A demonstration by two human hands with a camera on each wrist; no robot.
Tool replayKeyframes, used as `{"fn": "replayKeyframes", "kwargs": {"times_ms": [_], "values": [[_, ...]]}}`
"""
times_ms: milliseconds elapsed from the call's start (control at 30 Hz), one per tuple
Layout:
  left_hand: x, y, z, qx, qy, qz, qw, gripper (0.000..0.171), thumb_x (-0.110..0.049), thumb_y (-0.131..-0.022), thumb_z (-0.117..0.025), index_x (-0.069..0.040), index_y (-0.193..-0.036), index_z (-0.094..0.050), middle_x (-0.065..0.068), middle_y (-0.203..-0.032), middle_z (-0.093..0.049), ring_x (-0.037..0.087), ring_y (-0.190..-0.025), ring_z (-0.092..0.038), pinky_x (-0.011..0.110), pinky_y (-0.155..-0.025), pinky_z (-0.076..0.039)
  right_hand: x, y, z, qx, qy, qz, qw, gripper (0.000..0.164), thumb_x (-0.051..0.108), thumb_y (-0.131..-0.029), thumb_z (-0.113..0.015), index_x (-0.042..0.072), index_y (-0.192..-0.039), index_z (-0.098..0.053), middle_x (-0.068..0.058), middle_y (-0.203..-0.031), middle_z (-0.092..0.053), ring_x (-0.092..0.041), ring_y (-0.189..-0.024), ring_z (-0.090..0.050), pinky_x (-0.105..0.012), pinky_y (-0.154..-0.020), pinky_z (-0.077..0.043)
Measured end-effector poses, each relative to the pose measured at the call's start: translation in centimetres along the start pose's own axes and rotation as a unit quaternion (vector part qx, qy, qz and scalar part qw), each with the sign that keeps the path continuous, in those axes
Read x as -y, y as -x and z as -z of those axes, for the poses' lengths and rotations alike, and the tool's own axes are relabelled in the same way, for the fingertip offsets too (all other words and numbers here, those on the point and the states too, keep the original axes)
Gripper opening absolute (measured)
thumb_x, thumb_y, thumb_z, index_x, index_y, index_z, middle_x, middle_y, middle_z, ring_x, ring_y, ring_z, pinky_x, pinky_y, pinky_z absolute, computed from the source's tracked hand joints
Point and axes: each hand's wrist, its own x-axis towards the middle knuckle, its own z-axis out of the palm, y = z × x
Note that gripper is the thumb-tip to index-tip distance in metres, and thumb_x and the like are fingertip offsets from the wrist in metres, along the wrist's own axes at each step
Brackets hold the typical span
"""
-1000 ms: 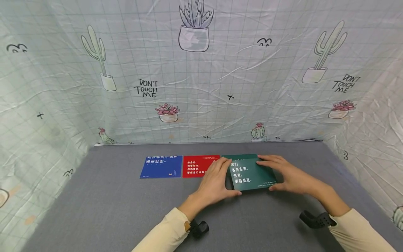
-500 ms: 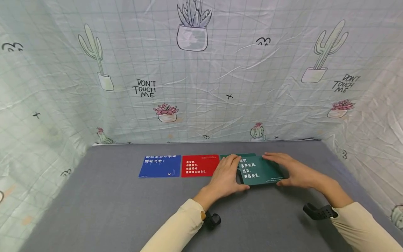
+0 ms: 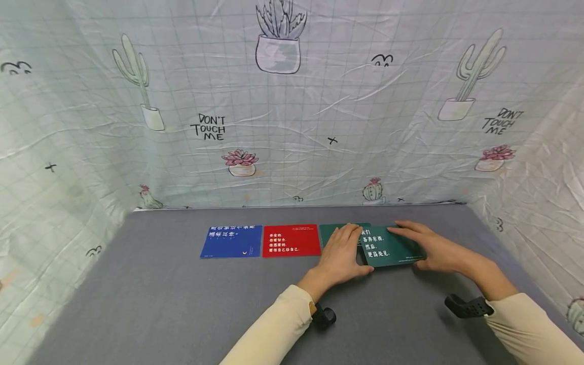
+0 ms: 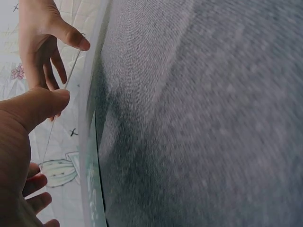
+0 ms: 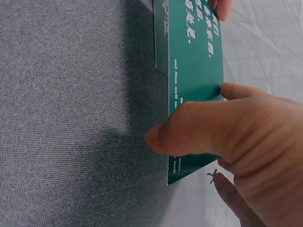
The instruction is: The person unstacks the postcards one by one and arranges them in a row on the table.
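Between both hands a dark green card [image 3: 394, 248] with white lettering is held a little above the table. My left hand [image 3: 339, 256] holds its left end, thumb on the near edge and fingers at the far edge. At the right end my right hand [image 3: 442, 251] grips it the same way; in the right wrist view the thumb lies along the near edge of the green card [image 5: 196, 66]. The left wrist view shows it edge-on as a thin line. Another green card [image 3: 328, 233] lies flat behind my left hand, partly hidden by the hand and the held card.
A red card [image 3: 292, 239] and a blue card [image 3: 232, 242] lie in a row to the left of the flat green one. The grey table [image 3: 159, 304] ends at a patterned cloth backdrop [image 3: 292, 111], and cloth also hangs at both sides.
Both hands have carried the held green card to the right, and slightly away at first. More of the flat green card and all of the red card now show.
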Motion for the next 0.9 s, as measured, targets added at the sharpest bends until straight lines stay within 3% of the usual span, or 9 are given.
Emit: {"fn": "replayKeyframes", "kwargs": {"times_ms": [233, 567, 900], "values": [[-0.5, -0.9, -0.9, -0.008, -0.001, 0.002, 1.0, 0.085, -0.051, -0.078, -0.072, -0.011, -0.144, -0.038, 0.001, -0.145, -0.038, 0.016, -0.137, -0.029, 0.035, -0.114, -0.02, -0.4, 0.1, 0.2, -0.003, 0.026, -0.006, 1.0, 0.089, -0.008, -0.067, -0.077, 0.009, -0.145, -0.039, -0.024, -0.149, -0.025, -0.049, -0.131, -0.025, -0.062, -0.089, -0.04], [-1.4, -2.5, -2.2, 0.007, -0.026, 0.018, 0.9995, 0.087, -0.058, -0.078, -0.069, -0.017, -0.147, -0.036, -0.004, -0.147, -0.037, 0.016, -0.139, -0.027, 0.038, -0.114, -0.02, -1.8, 0.4, 0.5, -0.003, 0.038, -0.027, 0.999, 0.089, -0.011, -0.065, -0.075, 0.009, -0.144, -0.039, -0.025, -0.148, -0.026, -0.054, -0.126, -0.029, -0.063, -0.083, -0.042], [-2.2, -3.6, -3.9, 0.01, -0.03, 0.036, 0.9989, 0.085, -0.062, -0.079, -0.066, -0.02, -0.147, -0.037, -0.006, -0.15, -0.034, 0.015, -0.14, -0.025, 0.041, -0.113, -0.022, -3.4, 0.7, 1.2, 0.013, 0.031, -0.043, 0.999, 0.09, -0.012, -0.065, -0.075, 0.009, -0.144, -0.038, -0.025, -0.148, -0.024, -0.055, -0.126, -0.03, -0.054, -0.079, -0.046]]}}
